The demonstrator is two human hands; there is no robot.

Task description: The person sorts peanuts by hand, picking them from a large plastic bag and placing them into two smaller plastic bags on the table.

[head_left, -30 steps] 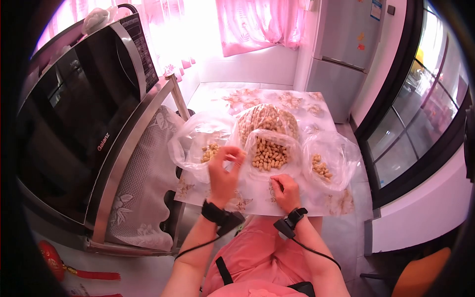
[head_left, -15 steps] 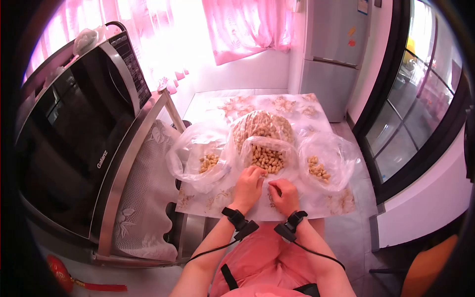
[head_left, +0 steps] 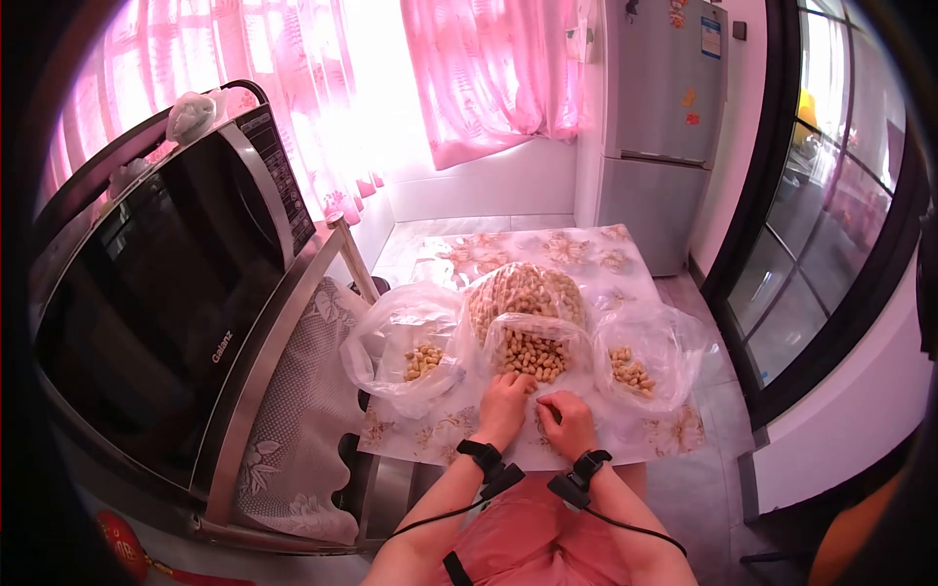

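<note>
A large clear plastic bag [head_left: 532, 293] heaped with peanuts stands on the table, its open mouth facing me and showing unshelled peanuts [head_left: 534, 356]. At the lower edge of that mouth is my left hand [head_left: 503, 405], fingers bent together; what they hold, if anything, is hidden. Just to its right, above the tablecloth, my right hand [head_left: 568, 426] is curled with thumb and fingers closed, and its contents cannot be made out. On the left an open plastic bag [head_left: 366, 352] holds a small pile of peanuts [head_left: 423, 360]. Another open bag [head_left: 679, 337] on the right holds peanuts [head_left: 631, 372] too.
A flowered cloth [head_left: 674, 430] covers the small table. Close on the left, a black microwave [head_left: 166, 322] stands on a metal-framed rack [head_left: 269, 361] with a lace cover. A grey fridge [head_left: 655, 205] is behind, and a black-framed glass door [head_left: 728, 283] on the right.
My view has tilted up, so the table and bags sit lower in the picture. Both hands stay in front of the middle bag, fingers still bent.
</note>
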